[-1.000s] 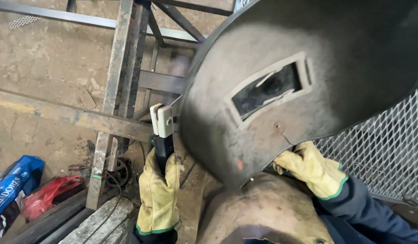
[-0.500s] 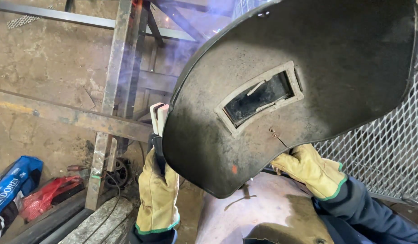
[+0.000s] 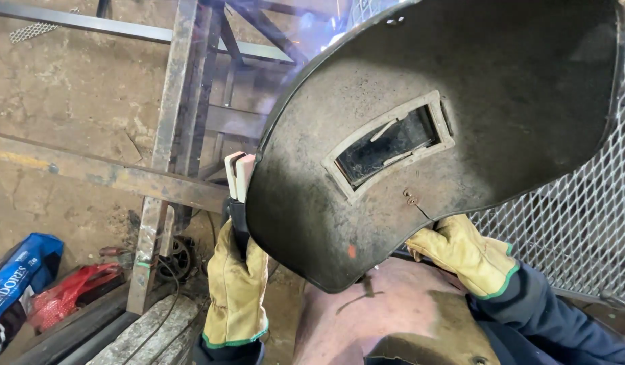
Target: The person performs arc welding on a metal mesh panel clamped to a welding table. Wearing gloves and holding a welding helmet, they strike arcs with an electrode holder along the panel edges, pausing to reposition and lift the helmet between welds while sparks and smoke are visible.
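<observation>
Workshop floor viewed from above, read from left to right. At the lower left lie two soft packages: one blue bag [image 3: 15, 270] and one red mesh sack [image 3: 72, 292], both crumpled, with one small dark wheel-like disc [image 3: 176, 257] just beside them. Rusty steel frame [image 3: 165, 135] of angle bars fills the upper left and centre, its members flat, scaled and crossing at right angles over a stained concrete floor [image 3: 62, 94]. Two yellow leather gloves are visible, each with a green-edged cuff. The left hand [image 3: 238, 284], at lower centre, is closed around one black-handled electrode holder [image 3: 238, 189] with pale jaws, which stands upright near the frame. One dark, rounded welding shield [image 3: 447, 128], matte and scuffed, with a single rectangular viewing window, covers the centre and upper right; bluish smoke shows above its top edge. The right hand [image 3: 464, 253], at lower right, rests against the shield's lower edge; whether its fingers grip it cannot be told. One sheet of expanded metal mesh [image 3: 576, 223] occupies the right edge.
</observation>
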